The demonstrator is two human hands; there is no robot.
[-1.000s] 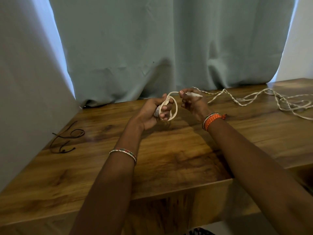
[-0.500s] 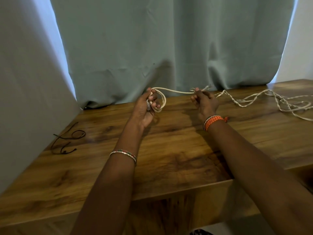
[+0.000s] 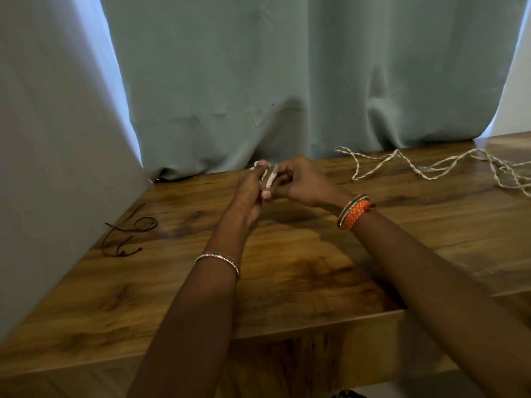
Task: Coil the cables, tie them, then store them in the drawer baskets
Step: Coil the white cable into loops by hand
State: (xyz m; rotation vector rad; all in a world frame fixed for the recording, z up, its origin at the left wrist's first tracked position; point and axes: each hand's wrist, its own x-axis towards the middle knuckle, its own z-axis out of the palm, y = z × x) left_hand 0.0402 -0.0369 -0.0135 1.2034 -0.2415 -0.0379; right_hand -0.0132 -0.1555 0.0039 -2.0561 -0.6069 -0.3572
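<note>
Well, we can barely make out the coil: our left hand (image 3: 249,187) and right hand (image 3: 298,181) meet over the counter (image 3: 287,271), fingers curled round one white cable (image 3: 431,168), blurred where we grip it. Its twisted slack trails right and is cut off at the edge. We count one dark cord (image 3: 126,234) lying far left, and three bracelets.
</note>
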